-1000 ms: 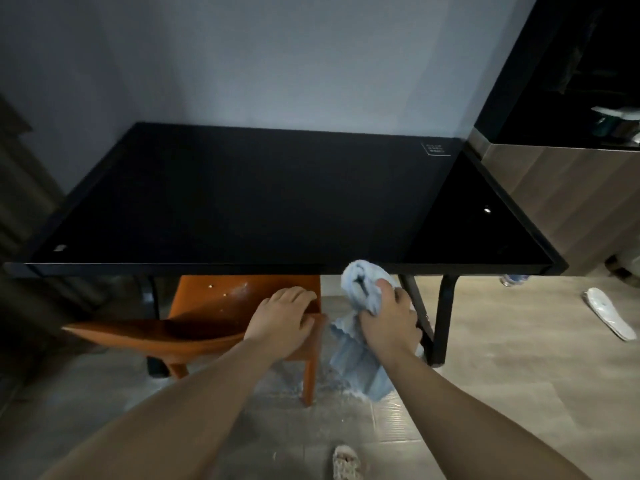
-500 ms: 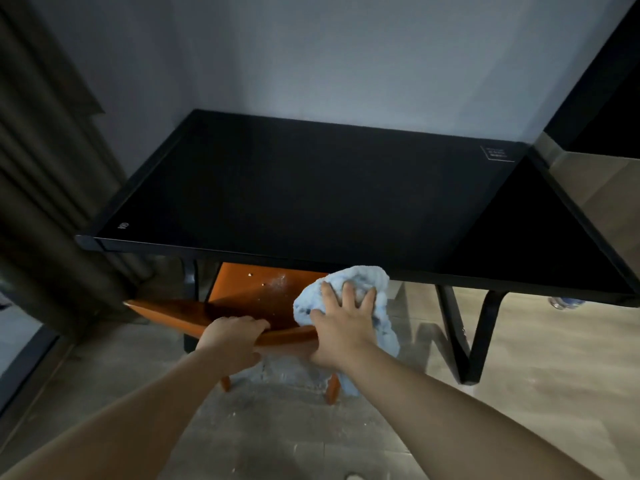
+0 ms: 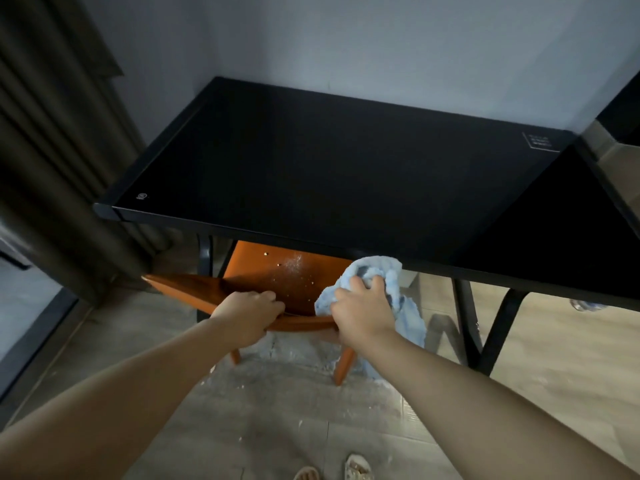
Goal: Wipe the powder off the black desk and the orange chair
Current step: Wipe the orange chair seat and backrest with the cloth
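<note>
The black desk [image 3: 346, 174] fills the middle of the view, its top dark and glossy. An orange chair [image 3: 277, 271] is tucked under its front edge, with white powder [image 3: 294, 266] scattered on the seat. My left hand [image 3: 247, 315] grips the top of the chair's backrest. My right hand [image 3: 363, 308] holds a light blue cloth [image 3: 372, 275] pressed against the right side of the chair, part of the cloth hanging down beside the chair leg.
Dark curtains [image 3: 59, 150] hang at the left by a window. Black desk legs [image 3: 485, 327] stand right of the chair. White powder [image 3: 298, 372] dusts the wooden floor under the chair. A wooden cabinet [image 3: 616, 147] adjoins the desk at right. My sandalled feet [image 3: 356, 467] show below.
The view has swung left and closer. My left hand slid left along the backrest, and my right hand brought the cloth onto the right side of the chair.
</note>
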{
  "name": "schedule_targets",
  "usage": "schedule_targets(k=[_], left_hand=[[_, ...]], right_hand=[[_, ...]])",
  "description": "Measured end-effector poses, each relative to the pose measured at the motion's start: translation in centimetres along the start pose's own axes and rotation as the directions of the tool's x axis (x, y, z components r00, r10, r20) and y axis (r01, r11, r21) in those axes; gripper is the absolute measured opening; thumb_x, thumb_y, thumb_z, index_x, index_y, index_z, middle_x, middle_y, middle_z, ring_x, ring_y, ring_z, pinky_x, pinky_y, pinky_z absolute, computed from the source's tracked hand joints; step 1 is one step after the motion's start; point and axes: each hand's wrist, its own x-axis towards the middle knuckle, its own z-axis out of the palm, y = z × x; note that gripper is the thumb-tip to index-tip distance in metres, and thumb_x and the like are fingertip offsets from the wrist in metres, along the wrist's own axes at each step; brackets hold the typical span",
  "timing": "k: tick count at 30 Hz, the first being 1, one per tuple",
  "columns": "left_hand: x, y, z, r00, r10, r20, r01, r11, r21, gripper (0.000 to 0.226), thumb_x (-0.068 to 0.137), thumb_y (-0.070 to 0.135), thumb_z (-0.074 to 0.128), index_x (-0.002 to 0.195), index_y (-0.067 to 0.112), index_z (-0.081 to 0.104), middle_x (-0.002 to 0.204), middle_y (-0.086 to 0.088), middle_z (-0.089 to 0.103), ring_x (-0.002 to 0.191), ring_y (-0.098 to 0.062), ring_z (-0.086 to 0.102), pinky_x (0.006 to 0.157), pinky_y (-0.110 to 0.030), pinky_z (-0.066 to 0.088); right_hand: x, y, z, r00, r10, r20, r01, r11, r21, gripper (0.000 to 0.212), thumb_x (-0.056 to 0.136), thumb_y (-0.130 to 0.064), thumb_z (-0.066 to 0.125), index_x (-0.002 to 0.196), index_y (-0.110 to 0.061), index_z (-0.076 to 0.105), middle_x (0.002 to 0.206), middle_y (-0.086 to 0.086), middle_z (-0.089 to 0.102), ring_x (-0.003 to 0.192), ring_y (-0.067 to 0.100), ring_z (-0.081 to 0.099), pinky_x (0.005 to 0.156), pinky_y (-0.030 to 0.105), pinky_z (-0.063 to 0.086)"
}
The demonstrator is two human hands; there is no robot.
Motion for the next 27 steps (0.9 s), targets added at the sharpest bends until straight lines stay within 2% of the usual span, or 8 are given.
schedule_targets(k=[2,6,11,15,18,22,27], left_hand=[[-0.3,0.2,0.0,1.0,-0.004,-0.015,0.005,1.0,0.015,0.032,0.093,0.019,0.053,0.125,0.024,0.049,0.116,0.004,0.051,0.101,-0.016,0.059,0.076,-0.026,0.044],[-1.3,0.6,0.1,0.999,0.034,-0.013,-0.034,0.999,0.036,0.028,0.094,0.018,0.052,0.121,0.023,0.051,0.113,0.003,0.052,0.099,-0.016,0.059,0.079,-0.028,0.049],[-3.9,2.3,1.1,0.999,0.053,0.01,-0.053,0.998,-0.02,0.028,0.094,0.018,0.051,0.122,0.023,0.054,0.114,0.003,0.052,0.102,-0.015,0.057,0.08,-0.025,0.045],[-6.9,4.3,2.3,1.0,0.017,-0.008,-0.017,0.999,-0.05,0.026,0.094,0.017,0.051,0.117,0.024,0.057,0.111,0.005,0.053,0.1,-0.013,0.056,0.079,-0.024,0.045],[-9.4,6.8,3.4,1.0,-0.024,-0.015,0.023,0.997,-0.078,0.024,0.093,0.017,0.05,0.114,0.024,0.059,0.111,0.005,0.054,0.1,-0.014,0.056,0.074,-0.021,0.043],[-13.3,10.8,4.5,0.997,-0.076,0.011,0.077,0.993,-0.086,0.026,0.091,0.015,0.051,0.114,0.023,0.061,0.112,0.004,0.054,0.102,-0.016,0.056,0.081,-0.029,0.051],[-18.5,16.1,6.7,0.992,-0.124,0.033,0.127,0.985,-0.117,0.022,0.091,0.019,0.051,0.109,0.027,0.061,0.111,0.008,0.055,0.104,-0.011,0.055,0.083,-0.026,0.05]], right_hand=[[-0.2,0.1,-0.4,1.0,-0.008,-0.017,0.008,1.0,0.014,0.017,0.086,-0.02,0.06,0.101,-0.023,0.067,0.119,-0.002,0.052,0.122,0.029,0.033,0.1,0.048,0.025],[-1.2,0.2,-0.7,0.998,-0.056,-0.009,0.056,0.998,-0.032,0.018,0.089,-0.02,0.057,0.103,-0.019,0.067,0.12,0.0,0.053,0.121,0.03,0.035,0.097,0.048,0.028],[-4.0,-0.7,0.5,0.994,-0.109,-0.002,0.109,0.994,0.016,0.02,0.088,-0.024,0.055,0.105,-0.019,0.064,0.117,-0.002,0.055,0.115,0.031,0.039,0.091,0.045,0.029],[-6.9,-1.5,1.5,0.993,-0.114,-0.022,0.116,0.988,0.104,0.024,0.086,-0.024,0.055,0.108,-0.019,0.064,0.117,0.0,0.056,0.113,0.031,0.041,0.091,0.044,0.03],[-10.1,-1.7,2.3,0.987,-0.159,-0.025,0.161,0.98,0.121,0.02,0.087,-0.022,0.053,0.102,-0.018,0.066,0.112,-0.001,0.057,0.112,0.029,0.041,0.09,0.044,0.03],[-15.0,-1.9,3.3,0.972,-0.231,-0.048,0.235,0.965,0.117,0.02,0.088,-0.024,0.051,0.102,-0.019,0.065,0.111,-0.002,0.056,0.111,0.026,0.042,0.09,0.044,0.03],[-21.7,-2.5,4.9,0.935,-0.351,-0.042,0.353,0.929,0.11,0.024,0.091,-0.026,0.05,0.108,-0.018,0.065,0.117,-0.001,0.057,0.118,0.025,0.039,0.093,0.046,0.03]])
